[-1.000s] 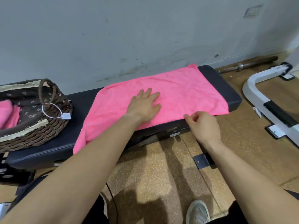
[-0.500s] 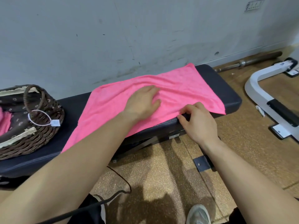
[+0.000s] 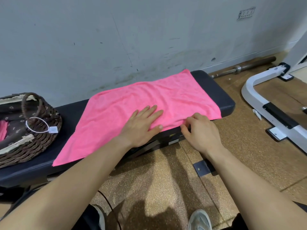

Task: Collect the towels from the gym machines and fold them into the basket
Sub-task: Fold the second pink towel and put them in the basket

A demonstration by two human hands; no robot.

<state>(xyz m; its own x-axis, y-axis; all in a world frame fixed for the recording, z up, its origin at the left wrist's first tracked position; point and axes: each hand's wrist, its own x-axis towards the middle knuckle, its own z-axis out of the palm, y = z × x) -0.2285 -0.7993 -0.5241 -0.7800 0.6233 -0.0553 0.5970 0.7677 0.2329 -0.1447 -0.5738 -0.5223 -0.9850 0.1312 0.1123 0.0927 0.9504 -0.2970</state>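
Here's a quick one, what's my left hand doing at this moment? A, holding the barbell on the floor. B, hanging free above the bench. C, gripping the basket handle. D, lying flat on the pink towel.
D: the left hand lies with straight fingers on the pink towel, which is spread across the bench.

Left arm: bare forearm extended forward from the lower left, wrist straight. Left hand (image 3: 142, 125) lies palm down, flat on the pink towel (image 3: 149, 97); fingers (image 3: 150, 108) are straight and slightly spread, thumb out to the side.

Right arm: bare forearm extended forward from the lower right, wrist slightly bent. Right hand (image 3: 201, 131) lies knuckles up just beside the left hand; its fingers are curled, with thumb and forefinger pinching the towel's near edge.
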